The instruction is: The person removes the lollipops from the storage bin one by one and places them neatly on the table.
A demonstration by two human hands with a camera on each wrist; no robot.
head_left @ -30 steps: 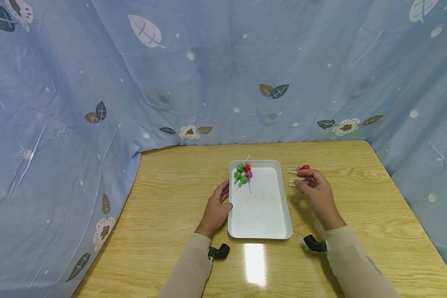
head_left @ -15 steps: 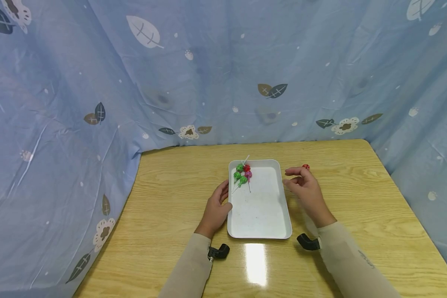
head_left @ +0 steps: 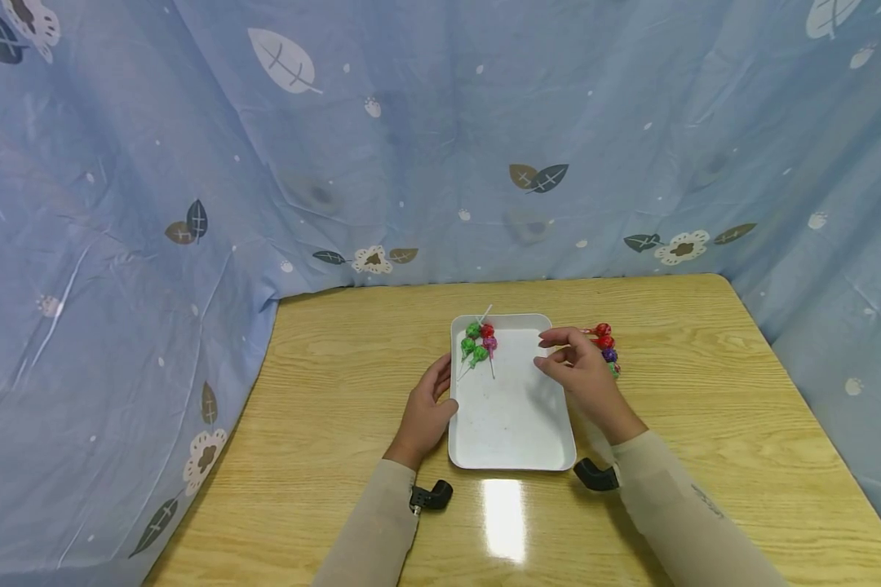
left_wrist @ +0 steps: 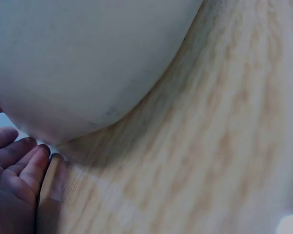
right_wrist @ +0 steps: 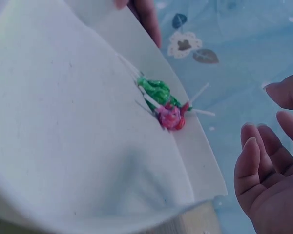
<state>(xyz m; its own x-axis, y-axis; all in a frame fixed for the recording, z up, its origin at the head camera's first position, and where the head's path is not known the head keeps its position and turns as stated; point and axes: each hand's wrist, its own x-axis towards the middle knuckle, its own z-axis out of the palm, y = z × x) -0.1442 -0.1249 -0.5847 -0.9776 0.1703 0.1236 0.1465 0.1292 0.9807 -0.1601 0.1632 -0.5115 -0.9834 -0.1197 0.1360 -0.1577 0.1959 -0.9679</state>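
A white tray [head_left: 510,408] lies on the table, with several lollipops at its far left corner: green ones [head_left: 479,354], a red one [head_left: 488,331] and a pink one [head_left: 490,344]. My left hand [head_left: 424,414] grips the tray's left side, thumb at the rim and fingers along the outer wall. Over the tray's right edge hovers my right hand [head_left: 583,375]. Thumb and fingertips are apart in the right wrist view, with nothing visible between them. Just beyond that hand lie red lollipops [head_left: 604,329], a purple one [head_left: 610,355] and a green one [head_left: 615,369], partly hidden.
The wooden table [head_left: 352,350] extends around the tray. A blue curtain [head_left: 440,163] with printed leaves hangs behind it and on both sides. Small black wrist mounts [head_left: 433,495] stick out from both sleeves.
My right hand has moved left from the lollipops beside the tray to above the tray's right edge, uncovering their heads. The left hand and the tray have stayed in place.
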